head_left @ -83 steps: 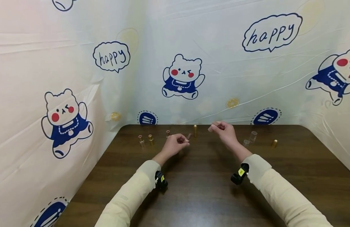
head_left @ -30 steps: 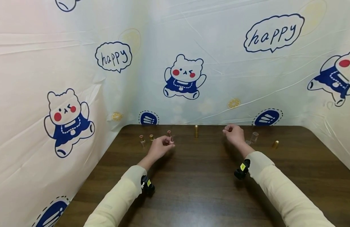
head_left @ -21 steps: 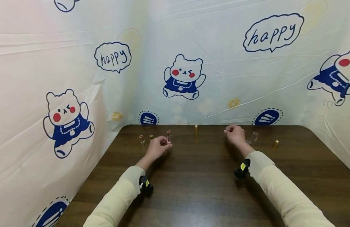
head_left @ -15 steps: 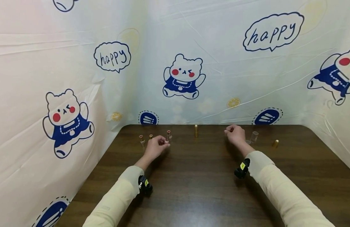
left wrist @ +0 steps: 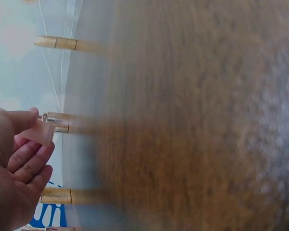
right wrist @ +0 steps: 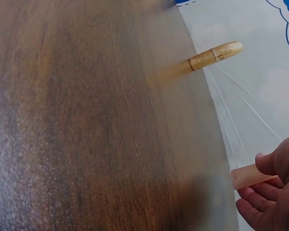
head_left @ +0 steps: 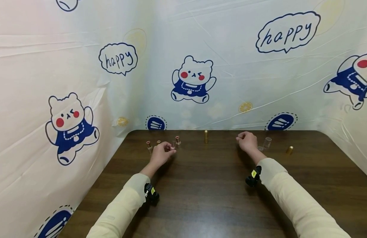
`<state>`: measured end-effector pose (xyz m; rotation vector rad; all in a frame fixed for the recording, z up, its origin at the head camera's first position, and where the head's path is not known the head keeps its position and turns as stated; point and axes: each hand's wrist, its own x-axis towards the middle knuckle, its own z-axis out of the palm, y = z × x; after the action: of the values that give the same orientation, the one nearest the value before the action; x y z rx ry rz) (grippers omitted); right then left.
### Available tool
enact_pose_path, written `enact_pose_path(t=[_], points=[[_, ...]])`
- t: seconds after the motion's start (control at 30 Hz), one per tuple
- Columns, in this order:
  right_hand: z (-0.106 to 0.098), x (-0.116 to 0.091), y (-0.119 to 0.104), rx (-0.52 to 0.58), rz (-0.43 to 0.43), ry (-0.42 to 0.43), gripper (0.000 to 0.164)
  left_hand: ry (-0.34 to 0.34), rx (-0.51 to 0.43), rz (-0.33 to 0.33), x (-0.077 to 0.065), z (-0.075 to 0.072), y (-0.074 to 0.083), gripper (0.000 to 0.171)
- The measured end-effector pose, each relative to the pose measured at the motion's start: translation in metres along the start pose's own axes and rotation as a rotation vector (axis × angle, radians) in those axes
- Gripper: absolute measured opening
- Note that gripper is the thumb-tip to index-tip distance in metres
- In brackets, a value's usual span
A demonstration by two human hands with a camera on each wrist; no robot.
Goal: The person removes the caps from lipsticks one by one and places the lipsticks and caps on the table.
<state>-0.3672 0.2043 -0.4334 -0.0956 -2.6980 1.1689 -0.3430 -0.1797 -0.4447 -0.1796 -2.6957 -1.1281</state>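
Note:
My left hand [head_left: 162,153] pinches a pale pink, translucent lipstick tube [head_left: 173,144] between thumb and fingers, above the far left of the table. Beside it, to the right, stands a copper-coloured lipstick without a cap [head_left: 178,140]. Behind and left of the hand are a gold lipstick [head_left: 158,142], partly hidden, and another copper-rimmed one [head_left: 149,145]. Toward the far right, my right hand [head_left: 248,142] pinches a pinkish translucent cap [right wrist: 253,176], which the head view hides. A gold bullet-shaped lipstick [head_left: 206,137] stands upright between the hands.
Right of my right hand are a clear cap [head_left: 267,142] and a second clear cap [head_left: 260,148], partly hidden. Farther right is a gold cap [head_left: 289,150]. A printed cloth [head_left: 219,66] rises behind the dark wooden table [head_left: 201,198].
My left hand has moved left with the tube, away from the middle and past the standing copper lipstick. My right hand has shifted right and lower, then stayed almost still.

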Motion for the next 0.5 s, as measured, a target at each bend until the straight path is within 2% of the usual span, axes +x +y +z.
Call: enact_pose_path(t=[0.5], points=[[0.0048,-0.0006,0.0022,-0.022,0.003,-0.001,0.026,0.010,0.014,-0.023,0.0026,0.0029,-0.0023,0.017]])
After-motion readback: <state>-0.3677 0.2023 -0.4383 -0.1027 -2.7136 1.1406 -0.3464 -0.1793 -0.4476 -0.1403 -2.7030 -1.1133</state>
